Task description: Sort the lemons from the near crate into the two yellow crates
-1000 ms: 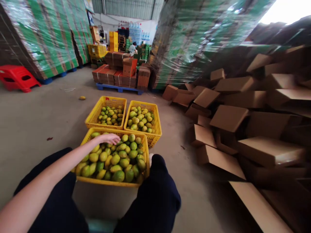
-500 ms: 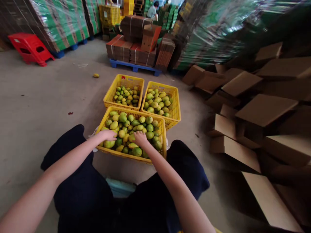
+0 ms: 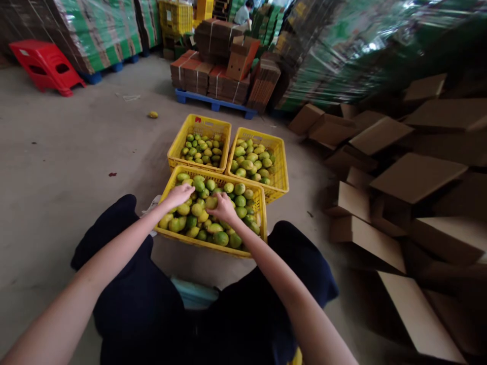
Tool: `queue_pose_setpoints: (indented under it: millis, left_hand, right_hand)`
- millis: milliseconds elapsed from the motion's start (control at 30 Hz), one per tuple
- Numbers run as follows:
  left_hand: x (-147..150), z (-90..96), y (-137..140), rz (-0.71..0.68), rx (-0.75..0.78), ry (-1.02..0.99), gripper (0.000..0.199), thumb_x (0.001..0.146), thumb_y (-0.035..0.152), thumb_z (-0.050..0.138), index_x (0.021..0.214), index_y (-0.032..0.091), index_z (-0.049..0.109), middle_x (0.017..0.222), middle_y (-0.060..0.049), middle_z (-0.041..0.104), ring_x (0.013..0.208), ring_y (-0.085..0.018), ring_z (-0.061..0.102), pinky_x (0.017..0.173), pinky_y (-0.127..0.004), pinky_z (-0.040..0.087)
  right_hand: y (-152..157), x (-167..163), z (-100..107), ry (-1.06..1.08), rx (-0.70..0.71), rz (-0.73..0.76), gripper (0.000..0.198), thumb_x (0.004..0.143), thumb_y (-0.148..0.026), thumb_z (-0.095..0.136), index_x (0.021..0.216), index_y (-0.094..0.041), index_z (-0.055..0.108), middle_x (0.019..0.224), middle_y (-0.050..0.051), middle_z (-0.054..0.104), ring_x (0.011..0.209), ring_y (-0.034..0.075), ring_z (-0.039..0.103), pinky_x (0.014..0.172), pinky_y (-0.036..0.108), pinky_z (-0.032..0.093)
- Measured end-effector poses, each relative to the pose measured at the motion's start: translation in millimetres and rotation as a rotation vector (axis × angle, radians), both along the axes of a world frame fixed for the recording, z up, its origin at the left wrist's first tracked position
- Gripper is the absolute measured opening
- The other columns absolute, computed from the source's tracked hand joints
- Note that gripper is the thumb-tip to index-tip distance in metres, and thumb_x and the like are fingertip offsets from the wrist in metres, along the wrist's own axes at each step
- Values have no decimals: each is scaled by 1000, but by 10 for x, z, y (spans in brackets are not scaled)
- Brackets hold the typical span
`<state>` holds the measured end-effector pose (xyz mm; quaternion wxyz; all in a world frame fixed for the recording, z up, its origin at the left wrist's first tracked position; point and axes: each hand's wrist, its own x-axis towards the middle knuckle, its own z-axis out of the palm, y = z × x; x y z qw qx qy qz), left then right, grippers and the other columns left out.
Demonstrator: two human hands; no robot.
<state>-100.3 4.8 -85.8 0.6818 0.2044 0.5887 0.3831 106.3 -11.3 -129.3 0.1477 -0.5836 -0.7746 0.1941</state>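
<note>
Moved farther over the near crate (image 3: pixel 201 243) than half a second ago with the left hand (image 3: pixel 178 196), and slightly farther with the right hand (image 3: pixel 224 209). Gripping a yellow-green fruit (image 3: pixel 211 203) between right thumb and fingers, above the middle of the crate. Bringing the left fingertips close together right beside a green fruit (image 3: pixel 199 183), toward the crate's far left corner; cannot tell whether gripping it or only touching it. Keeping the near crate, full of green and yellow fruit, between knees in dark trousers (image 3: pixel 300 268). Seeing just beyond, side by side, a far left crate (image 3: pixel 205 126) and a far right crate (image 3: pixel 280 162), both with more fruit inside. Facing, farther off, a blue pallet (image 3: pixel 215 105) under bundled cardboard (image 3: pixel 190 76). Noting at far left a red stool (image 3: pixel 47 66), and right of it a lone yellow fruit (image 3: pixel 152 114) on the floor. Having on the right a jumble of cardboard boxes (image 3: pixel 418 175), with a plastic-wrapped stack (image 3: pixel 361 45) behind. Glimpsing a person (image 3: pixel 242 15) at the far end, beyond the cardboard.
</note>
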Motion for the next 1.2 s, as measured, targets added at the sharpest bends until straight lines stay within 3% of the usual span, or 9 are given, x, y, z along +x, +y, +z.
queue_pose_setpoints:
  millis: [167, 300, 367, 500, 567, 667, 900, 1033, 1200]
  left_hand:
    - [236, 187, -145, -108, -111, -306, 39, 97, 41, 40, 97, 12, 65, 84, -10, 70, 68, -21, 69, 65, -34, 58]
    - [259, 276, -283, 19, -228, -505, 33, 94, 39, 46, 102, 12, 64, 73, -8, 67, 58, -18, 65, 50, -26, 56]
    - [199, 329, -285, 56, -237, -507, 34, 93, 37, 45, 103, 11, 64, 69, -8, 66, 54, -17, 63, 44, -25, 54]
    - [-36, 482, -185, 215, -141, -559, 34, 89, 35, 45, 103, 10, 64, 69, -8, 66, 54, -18, 64, 41, -26, 54]
    - [-176, 554, -134, 316, -86, -536, 34, 88, 35, 45, 101, 11, 64, 68, -8, 67, 54, -17, 64, 42, -25, 54]
    - [-358, 616, -103, 476, -12, -394, 33, 86, 35, 44, 95, 11, 65, 64, -6, 66, 52, -17, 65, 42, -23, 53]
    - [-545, 657, -145, 540, 31, -359, 34, 85, 35, 46, 96, 11, 67, 68, -7, 68, 55, -18, 67, 46, -24, 55]
    - [-544, 666, -149, 496, -29, -393, 34, 85, 35, 47, 98, 11, 67, 70, -8, 69, 56, -19, 67, 46, -27, 56]
    - [-528, 623, -134, 470, -71, -461, 32, 89, 33, 46, 94, 9, 65, 70, -11, 69, 56, -21, 67, 47, -31, 58]
  right_hand:
    - [-1, -68, 830, 298, 157, 301, 73, 74, -39, 77, 136, -20, 44, 135, 13, 55, 126, 28, 53, 108, 43, 43]
    - [12, 0, 1081, 445, 221, 185, 51, 87, -42, 62, 132, -21, 48, 136, 13, 56, 123, 26, 56, 100, 41, 48]
    - [27, 77, 939, 392, 173, 81, 36, 91, -38, 56, 123, -20, 54, 126, 12, 62, 113, 24, 61, 94, 38, 50]
    - [-49, 122, 315, 44, -116, 43, 11, 86, -21, 61, 98, -19, 62, 97, 6, 69, 94, 20, 64, 85, 32, 49]
    - [-130, 59, -6, -32, -175, 43, 13, 77, -13, 70, 85, -20, 62, 83, 4, 67, 86, 20, 63, 77, 30, 47]
    - [-185, -91, -343, -110, -224, 33, 26, 70, -8, 75, 89, -20, 62, 83, 3, 65, 85, 19, 61, 74, 28, 45]
    - [147, -564, -534, -205, -263, 46, 61, 75, -34, 77, 126, -12, 51, 125, 20, 60, 115, 32, 57, 90, 39, 47]
    - [239, -932, -631, -247, -278, 105, 45, 79, -39, 75, 115, -16, 60, 125, 17, 62, 120, 32, 51, 98, 43, 41]
    - [169, -1169, -762, -269, -274, 78, 38, 71, -35, 80, 99, -12, 69, 117, 23, 64, 116, 38, 53, 98, 50, 39]
